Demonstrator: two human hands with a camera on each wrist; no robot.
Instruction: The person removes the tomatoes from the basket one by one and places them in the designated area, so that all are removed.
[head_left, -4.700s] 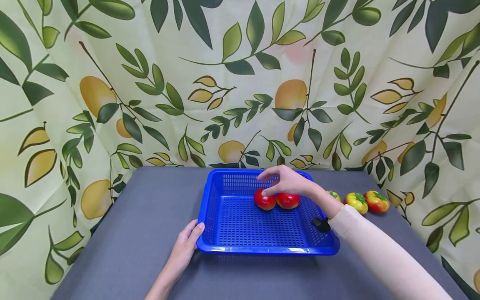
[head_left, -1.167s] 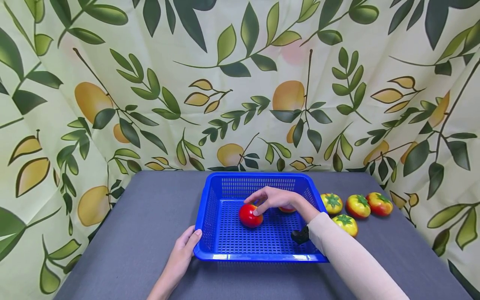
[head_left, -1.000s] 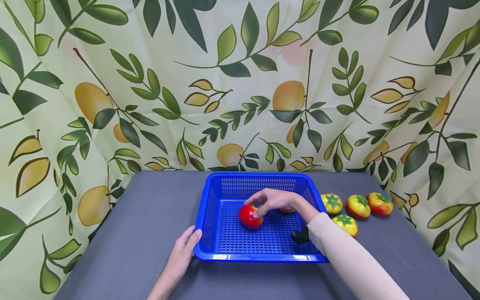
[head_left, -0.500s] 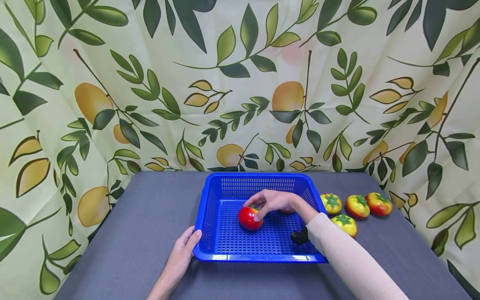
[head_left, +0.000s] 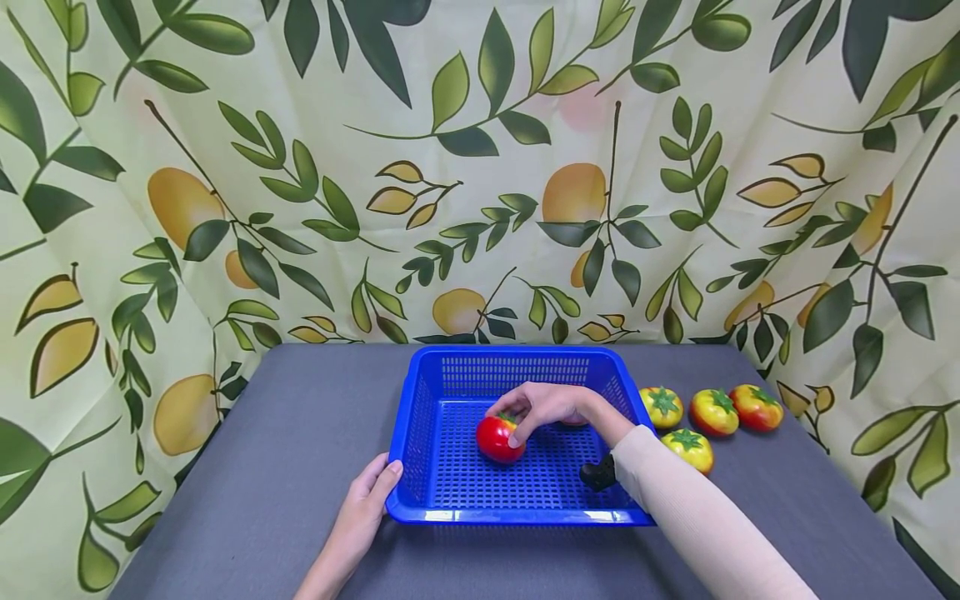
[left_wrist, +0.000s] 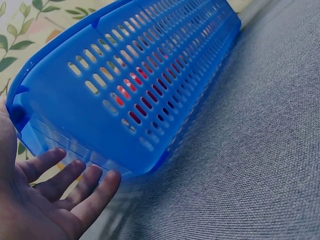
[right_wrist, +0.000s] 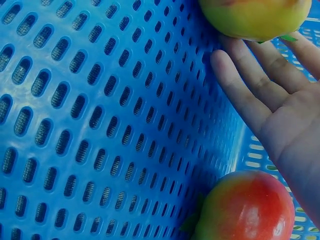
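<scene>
Inside the blue plastic basket (head_left: 517, 517), my right hand (head_left: 543, 404) pinches a red tomato (head_left: 498, 442) between thumb and fingers, close to the basket floor. Yellow and green show near its top, partly under the fingers. In the right wrist view this tomato (right_wrist: 257, 17) sits at the fingertips, while a second tomato (right_wrist: 247, 210) lies in the basket below the palm. The head view shows only a sliver of that one behind my hand. My left hand (head_left: 363, 492) grips the basket's left rim, thumb on top; in the left wrist view its fingers (left_wrist: 102, 195) are outside the wall.
Several yellow-red tomatoes (head_left: 715, 412) with green tops lie on the grey tabletop (head_left: 315, 400), right of the basket. A leaf-patterned cloth (head_left: 480, 167) hangs behind and beside the table. A black device (head_left: 597, 473) is at my right wrist.
Since the oldest frame, my right hand has come down onto the left tomato and brought it left and nearer. Lately the tomato has tilted, showing its green top. The left hand stays on the rim.
</scene>
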